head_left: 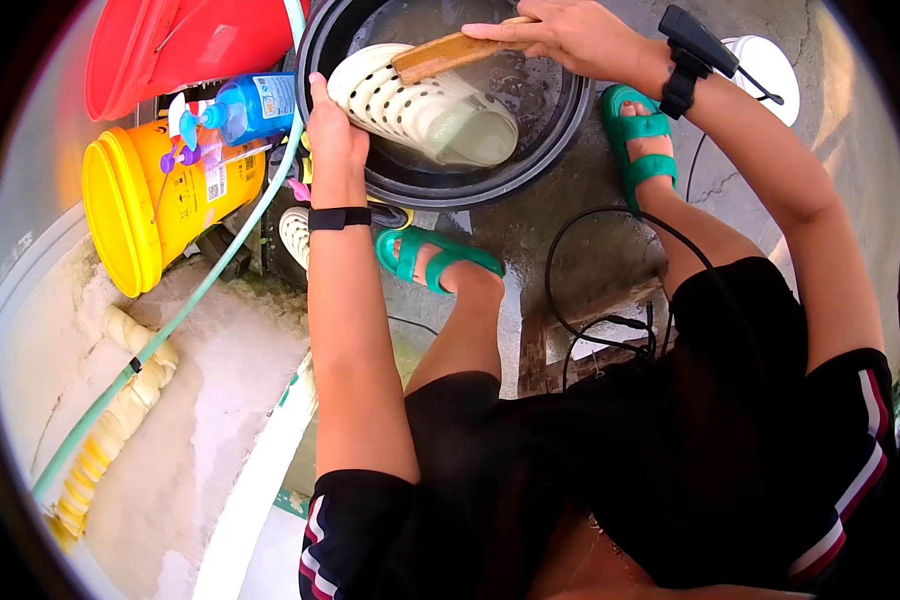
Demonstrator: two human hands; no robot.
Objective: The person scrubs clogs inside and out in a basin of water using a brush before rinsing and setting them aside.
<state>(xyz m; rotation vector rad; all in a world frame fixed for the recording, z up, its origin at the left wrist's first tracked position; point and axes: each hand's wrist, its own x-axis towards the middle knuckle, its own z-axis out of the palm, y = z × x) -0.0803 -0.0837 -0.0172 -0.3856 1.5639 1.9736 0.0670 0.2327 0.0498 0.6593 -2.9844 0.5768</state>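
A cream clog (395,100) with round holes lies tilted over a black basin (567,135), its toe to the left and its heel opening to the right. My left hand (335,135) is closed on the toe end, thumb up, beside the basin's left rim. In my right hand (570,38) is a wooden-backed brush (448,54), which rests against the upper side of the clog. Its bristles are hidden underneath. The bottom of the basin looks wet.
At left stand a red bucket (195,45), a yellow bucket (135,205) and a blue spray bottle (255,108). A pale green hose (205,270) runs past them. Another cream clog (293,235) sits below the basin. Black cables (610,340) loop near my green sandals (642,130).
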